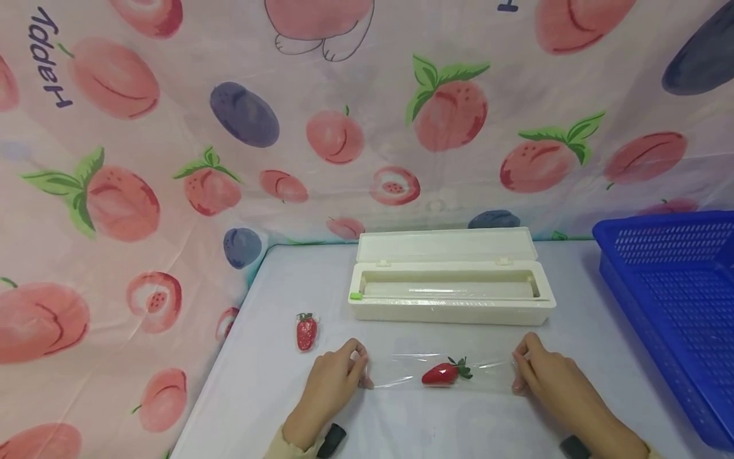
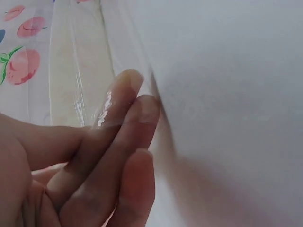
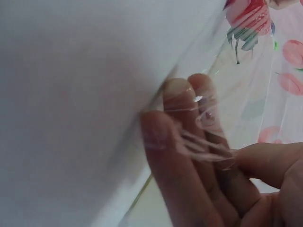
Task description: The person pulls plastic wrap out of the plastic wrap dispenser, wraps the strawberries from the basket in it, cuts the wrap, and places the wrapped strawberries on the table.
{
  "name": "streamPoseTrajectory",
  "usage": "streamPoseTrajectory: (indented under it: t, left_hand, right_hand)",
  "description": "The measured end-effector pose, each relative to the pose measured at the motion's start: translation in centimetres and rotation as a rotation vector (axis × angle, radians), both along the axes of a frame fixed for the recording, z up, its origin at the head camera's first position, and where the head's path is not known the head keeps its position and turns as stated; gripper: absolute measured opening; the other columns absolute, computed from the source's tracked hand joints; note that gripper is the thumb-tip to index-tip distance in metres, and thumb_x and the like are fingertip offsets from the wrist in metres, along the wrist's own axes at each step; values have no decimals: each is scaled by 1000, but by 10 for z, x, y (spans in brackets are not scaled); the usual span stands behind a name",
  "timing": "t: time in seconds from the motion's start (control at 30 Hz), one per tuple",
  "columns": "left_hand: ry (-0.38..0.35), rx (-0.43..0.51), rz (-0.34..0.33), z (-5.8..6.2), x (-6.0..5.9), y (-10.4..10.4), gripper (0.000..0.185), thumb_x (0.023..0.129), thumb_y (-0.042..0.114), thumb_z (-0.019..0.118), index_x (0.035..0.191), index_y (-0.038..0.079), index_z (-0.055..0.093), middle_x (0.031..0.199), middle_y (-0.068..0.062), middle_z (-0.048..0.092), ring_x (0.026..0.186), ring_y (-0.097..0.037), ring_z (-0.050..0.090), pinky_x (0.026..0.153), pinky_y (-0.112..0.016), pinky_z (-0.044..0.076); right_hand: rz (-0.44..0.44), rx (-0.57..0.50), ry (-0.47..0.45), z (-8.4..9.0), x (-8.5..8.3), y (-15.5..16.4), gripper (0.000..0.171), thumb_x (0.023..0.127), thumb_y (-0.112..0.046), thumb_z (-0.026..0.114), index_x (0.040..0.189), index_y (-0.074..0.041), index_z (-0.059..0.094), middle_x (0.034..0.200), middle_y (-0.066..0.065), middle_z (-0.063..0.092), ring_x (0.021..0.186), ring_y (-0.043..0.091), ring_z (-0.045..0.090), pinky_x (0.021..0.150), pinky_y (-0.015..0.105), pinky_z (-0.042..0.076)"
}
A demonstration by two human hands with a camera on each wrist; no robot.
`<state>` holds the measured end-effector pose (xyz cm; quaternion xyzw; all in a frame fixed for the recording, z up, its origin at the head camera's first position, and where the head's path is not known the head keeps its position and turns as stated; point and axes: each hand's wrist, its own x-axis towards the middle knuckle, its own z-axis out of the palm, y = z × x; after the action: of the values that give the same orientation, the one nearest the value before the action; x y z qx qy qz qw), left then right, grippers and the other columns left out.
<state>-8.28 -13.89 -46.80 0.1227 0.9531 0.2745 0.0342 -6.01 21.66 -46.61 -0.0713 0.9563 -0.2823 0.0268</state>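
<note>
Pinching one end each, the left hand (image 1: 331, 382) and right hand (image 1: 545, 376) grip a sheet of cling film (image 1: 401, 373) between thumb and fingers (image 2: 137, 106), stretched flat on the desk (image 1: 275, 357) so it lies taut over a strawberry (image 1: 443, 373) midway between them. Left of it sits another strawberry (image 1: 306, 332). Behind, the film box (image 1: 453, 296) stands open, a blue basket (image 1: 676, 306) to its right.
</note>
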Motion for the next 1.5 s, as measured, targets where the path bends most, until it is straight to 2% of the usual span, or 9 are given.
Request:
streamPoseTrajectory:
  t: [0.17, 0.47, 0.67, 0.9, 1.03, 1.13, 1.3, 1.5]
  left_hand:
    - [-40, -5, 44, -1, -5, 4, 7, 99, 21, 60, 97, 15, 63, 58, 17, 66, 52, 2, 52, 59, -23, 36]
    - [-60, 24, 93, -4, -11, 10, 10, 95, 20, 66, 90, 13, 62, 54, 15, 63, 49, 2, 54, 58, -25, 38]
    - [-115, 92, 152, -3, -13, 13, 18, 92, 17, 70, 81, 10, 57, 51, 9, 62, 46, -2, 57, 50, -22, 40]
    - [-202, 235, 264, -7, -19, 13, 28, 88, 15, 75, 77, 7, 50, 50, 4, 60, 37, -5, 55, 37, -24, 46]
    - [-240, 276, 311, -8, -21, 12, 32, 86, 16, 78, 78, 6, 48, 51, 1, 61, 37, -7, 56, 37, -24, 47]
    - [-193, 198, 320, -9, -22, 13, 36, 83, 20, 81, 76, 8, 48, 50, 2, 57, 39, -5, 54, 40, -22, 44]
    - [-15, -24, 315, -9, -23, 15, 41, 75, 26, 87, 71, 13, 48, 54, 5, 47, 51, -9, 45, 47, -26, 32]
    - [55, -75, 302, -5, -22, 20, 38, 73, 21, 88, 69, 15, 50, 60, 5, 46, 56, -11, 42, 50, -25, 32]
  right_hand:
    - [-16, 9, -15, 0, -1, -2, 10, 102, -13, 53, 92, -10, 51, 59, -18, 60, 56, 4, 55, 52, 26, 41]
    - [-47, 10, -22, -1, -7, -5, 11, 100, -13, 53, 89, -10, 53, 57, -16, 58, 52, 5, 49, 49, 26, 37]
    - [-71, 5, -71, -2, -11, -5, 11, 99, -14, 55, 89, -9, 52, 56, -14, 60, 52, 8, 50, 49, 29, 38]
    - [-87, 0, -115, -3, -17, -4, 12, 98, -14, 57, 90, -7, 52, 57, -9, 59, 51, 11, 51, 47, 29, 37]
    - [-88, 1, -113, -3, -19, -2, 12, 98, -14, 57, 91, -6, 52, 57, -9, 58, 51, 11, 50, 47, 29, 37]
    - [-87, -3, -101, -3, -18, -2, 12, 98, -14, 58, 90, -6, 52, 56, -8, 57, 50, 11, 51, 47, 29, 36]
    - [-90, 9, -81, -3, -18, -1, 15, 97, -14, 61, 88, -7, 51, 52, -6, 53, 47, 10, 51, 44, 28, 33]
    - [-89, 27, -70, -1, -17, -1, 17, 97, -15, 61, 86, -9, 50, 49, -7, 51, 46, 11, 49, 44, 29, 32]
